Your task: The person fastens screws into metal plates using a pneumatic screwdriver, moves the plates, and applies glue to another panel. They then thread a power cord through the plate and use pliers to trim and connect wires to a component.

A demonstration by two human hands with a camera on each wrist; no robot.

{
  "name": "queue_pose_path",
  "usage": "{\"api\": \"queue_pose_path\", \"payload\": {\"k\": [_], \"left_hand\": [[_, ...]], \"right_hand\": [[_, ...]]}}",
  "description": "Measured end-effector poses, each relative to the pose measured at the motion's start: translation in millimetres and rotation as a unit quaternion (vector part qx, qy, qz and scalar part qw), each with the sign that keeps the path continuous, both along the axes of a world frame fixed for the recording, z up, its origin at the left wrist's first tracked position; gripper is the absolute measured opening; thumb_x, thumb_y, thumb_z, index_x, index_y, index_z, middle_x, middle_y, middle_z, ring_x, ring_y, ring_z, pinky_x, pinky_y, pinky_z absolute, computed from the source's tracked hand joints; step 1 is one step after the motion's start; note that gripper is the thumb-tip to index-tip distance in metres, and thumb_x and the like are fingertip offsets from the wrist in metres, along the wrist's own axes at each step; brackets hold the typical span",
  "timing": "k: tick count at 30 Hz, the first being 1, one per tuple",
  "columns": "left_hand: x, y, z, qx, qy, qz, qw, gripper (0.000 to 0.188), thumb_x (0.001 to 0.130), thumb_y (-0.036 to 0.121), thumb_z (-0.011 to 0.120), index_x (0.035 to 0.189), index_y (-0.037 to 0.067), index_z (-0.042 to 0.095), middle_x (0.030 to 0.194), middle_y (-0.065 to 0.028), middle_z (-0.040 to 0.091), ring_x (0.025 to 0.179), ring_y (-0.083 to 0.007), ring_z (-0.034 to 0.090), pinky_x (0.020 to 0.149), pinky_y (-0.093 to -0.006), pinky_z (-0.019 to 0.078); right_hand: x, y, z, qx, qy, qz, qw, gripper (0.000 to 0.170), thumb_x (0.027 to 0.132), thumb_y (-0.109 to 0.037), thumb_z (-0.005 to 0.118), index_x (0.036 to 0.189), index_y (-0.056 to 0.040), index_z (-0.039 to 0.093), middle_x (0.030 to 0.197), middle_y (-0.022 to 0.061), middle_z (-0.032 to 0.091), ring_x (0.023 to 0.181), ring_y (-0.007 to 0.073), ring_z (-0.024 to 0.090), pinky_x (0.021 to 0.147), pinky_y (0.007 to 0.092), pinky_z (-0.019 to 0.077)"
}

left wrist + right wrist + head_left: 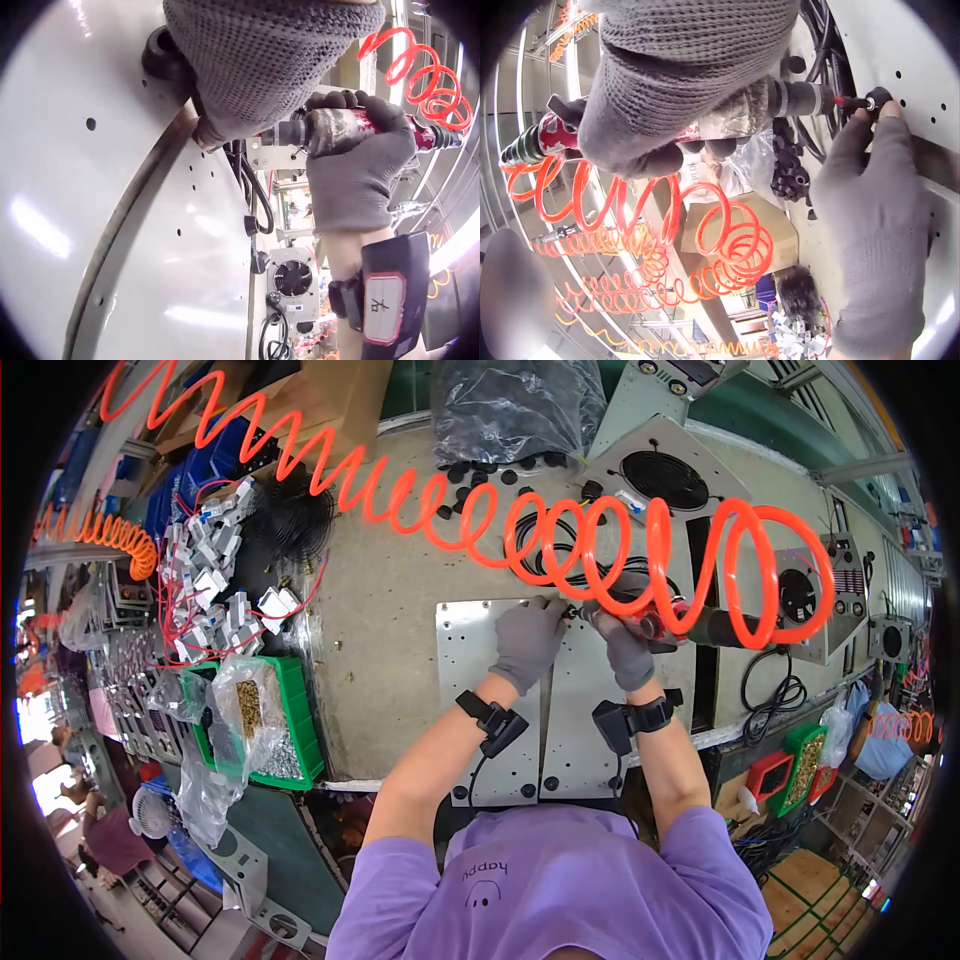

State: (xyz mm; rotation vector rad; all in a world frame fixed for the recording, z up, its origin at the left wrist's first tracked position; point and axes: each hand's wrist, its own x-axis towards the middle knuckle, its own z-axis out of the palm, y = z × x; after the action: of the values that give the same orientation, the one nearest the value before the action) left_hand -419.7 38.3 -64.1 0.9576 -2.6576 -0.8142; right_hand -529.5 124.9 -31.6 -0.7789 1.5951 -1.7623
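Observation:
My gloved left hand [528, 642] pinches a black rubber foot [881, 96] at the far edge of a pale metal panel [592, 730]. In my gloved right hand [625, 650] is a red pneumatic screwdriver [746, 109], gripped round its body. Its red bit [847, 101] points into the centre of the foot, where a bright screw head shows beside the left fingertips. A second metal panel [485, 710] lies alongside, a narrow gap between the two. Another black foot [159, 54] sits on a panel near my left hand in the left wrist view.
An orange coiled air hose [480, 525] hangs across the bench. Black cables [545, 545] and loose rubber feet lie beyond the panels. White connectors [210, 575] and a green bin [308, 730] of screws are at left; a housing with a fan grille [665, 478] stands at back right.

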Motion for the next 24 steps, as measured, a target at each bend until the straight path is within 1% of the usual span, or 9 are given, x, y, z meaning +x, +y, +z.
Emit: {"api": "queue_pose_path", "payload": {"k": [5,7,10,13,15,16,17,19,24], "left_hand": [[1.7,0.7,-0.2,-0.001,0.01,0.006,1.0,0.019,0.071,0.022,0.06,0.088,0.014,0.059,0.077,-0.0066,0.056,0.064,-0.0254,0.057,0.051,-0.038,0.0434],[-0.2,-0.6,0.3,-0.006,0.009,0.004,1.0,0.019,0.071,0.021,0.06,0.089,0.014,0.059,0.077,-0.0068,0.056,0.064,-0.0254,0.057,0.051,-0.0378,0.0435],[4.6,-2.5,-3.0,0.017,0.005,-0.004,1.0,0.021,0.072,0.017,0.058,0.092,0.012,0.057,0.079,-0.0101,0.056,0.063,-0.0268,0.057,0.052,-0.0374,0.0431],[20.4,-7.8,0.7,0.218,0.173,0.126,0.952,0.021,0.077,0.013,0.052,0.097,0.005,0.054,0.077,-0.0092,0.055,0.059,-0.023,0.054,0.052,-0.0338,0.0418],[43.6,-23.4,21.8,0.656,0.289,0.161,0.678,0.022,0.083,0.009,0.044,0.102,-0.001,0.049,0.075,-0.0064,0.052,0.058,-0.0168,0.05,0.052,-0.0289,0.0399],[51.4,-25.0,29.6,0.686,0.327,0.154,0.631,0.023,0.088,0.012,0.043,0.105,-0.003,0.048,0.08,-0.0056,0.05,0.062,-0.0131,0.049,0.053,-0.0253,0.0388],[56.7,-23.4,28.9,0.685,0.329,0.154,0.632,0.023,0.088,0.012,0.043,0.105,-0.003,0.048,0.08,-0.0056,0.05,0.062,-0.0131,0.049,0.053,-0.0253,0.0388],[65.2,-21.6,24.5,0.719,0.399,0.191,0.536,0.022,0.09,0.015,0.043,0.104,-0.001,0.049,0.079,-0.0058,0.051,0.062,-0.0129,0.049,0.054,-0.0246,0.0392],[77.7,-12.0,13.4,0.743,0.395,0.223,0.491,0.022,0.089,0.016,0.047,0.102,-0.001,0.049,0.075,-0.0049,0.051,0.06,-0.0125,0.049,0.053,-0.0258,0.0394]], "right_hand": [[-3.6,-10.7,-19.9,0.016,0.109,0.044,0.993,0.012,0.073,-0.004,0.059,0.085,-0.0037,0.055,0.076,0.0,0.055,0.065,0.0088,0.051,0.055,0.0245,0.0424],[2.4,-9.9,-14.2,0.072,-0.001,0.048,0.996,0.013,0.072,-0.003,0.06,0.083,-0.0041,0.055,0.075,0.0007,0.055,0.066,0.0092,0.051,0.055,0.0245,0.0424],[4.2,-18.7,2.3,0.057,0.156,0.063,0.984,0.015,0.071,-0.003,0.061,0.085,-0.005,0.055,0.075,0.0021,0.055,0.069,0.0108,0.053,0.057,0.0265,0.0436],[0.9,-17.6,-43.2,0.054,0.064,0.026,0.996,0.016,0.071,-0.002,0.06,0.085,-0.0052,0.055,0.075,0.0021,0.056,0.068,0.0115,0.053,0.057,0.0268,0.0439],[1.9,-14.5,-20.7,0.066,0.166,0.035,0.983,0.014,0.071,-0.002,0.06,0.085,-0.0054,0.055,0.076,0.0022,0.056,0.069,0.0118,0.053,0.059,0.0262,0.0443],[-0.2,-15.4,-20.3,0.082,0.146,0.048,0.985,0.015,0.071,-0.001,0.059,0.085,-0.0055,0.055,0.077,0.0022,0.056,0.069,0.0115,0.053,0.06,0.0259,0.0445],[0.0,-16.3,-19.6,0.1,0.126,0.061,0.985,0.016,0.071,-0.001,0.059,0.086,-0.0056,0.054,0.078,0.0022,0.056,0.069,0.0111,0.053,0.06,0.0256,0.0446],[0.3,-15.7,-16.4,0.048,0.106,0.073,0.991,0.019,0.071,0.0,0.057,0.089,-0.0052,0.054,0.078,0.0021,0.056,0.069,0.011,0.053,0.06,0.0254,0.0447],[-0.6,-14.3,-14.2,0.009,0.018,0.067,0.998,0.019,0.072,0.001,0.054,0.09,-0.0038,0.052,0.077,0.0028,0.055,0.068,0.0107,0.053,0.059,0.0253,0.0451]]}}
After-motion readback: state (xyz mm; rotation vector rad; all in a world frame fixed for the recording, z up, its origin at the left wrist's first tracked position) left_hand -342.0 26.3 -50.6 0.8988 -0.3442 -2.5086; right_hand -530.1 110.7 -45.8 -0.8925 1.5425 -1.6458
